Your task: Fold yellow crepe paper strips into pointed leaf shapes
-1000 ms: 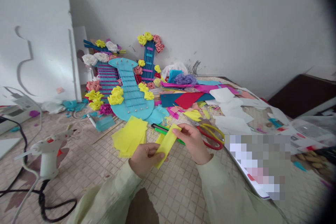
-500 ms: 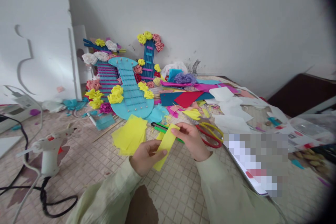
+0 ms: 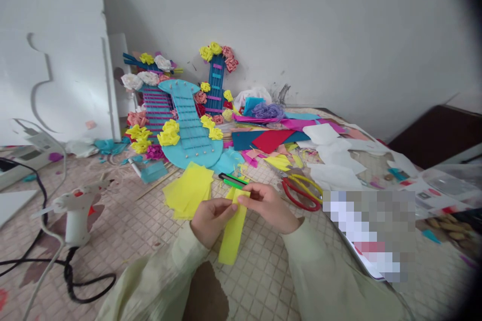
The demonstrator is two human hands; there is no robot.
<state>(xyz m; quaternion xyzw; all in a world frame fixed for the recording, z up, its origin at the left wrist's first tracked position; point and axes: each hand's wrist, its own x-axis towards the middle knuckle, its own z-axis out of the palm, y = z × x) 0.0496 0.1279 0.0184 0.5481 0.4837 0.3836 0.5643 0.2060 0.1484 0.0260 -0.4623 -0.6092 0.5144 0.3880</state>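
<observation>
A yellow paper strip (image 3: 232, 238) hangs down between my hands, its upper end pinched near the top. My left hand (image 3: 211, 219) grips the strip's left edge between thumb and fingers. From the right, my right hand (image 3: 271, 206) pinches the top end, the two thumbs almost touching. Just behind the fingers lies a green and black cutter (image 3: 232, 180), partly covered by the strip and hand. A fanned stack of yellow paper sheets (image 3: 188, 188) rests on the table to the left of it.
Red and yellow scissors (image 3: 301, 191) lie right of my hands, beside a blurred-out device (image 3: 371, 235). A white glue gun (image 3: 78, 215) with cables stands at left. Behind are a light-blue decorated cutout (image 3: 186, 130) and coloured paper (image 3: 273, 140).
Both hands have drawn together at the strip's top end. The left hand has moved up along the strip, which now hangs lower and more upright. The view has shifted slightly.
</observation>
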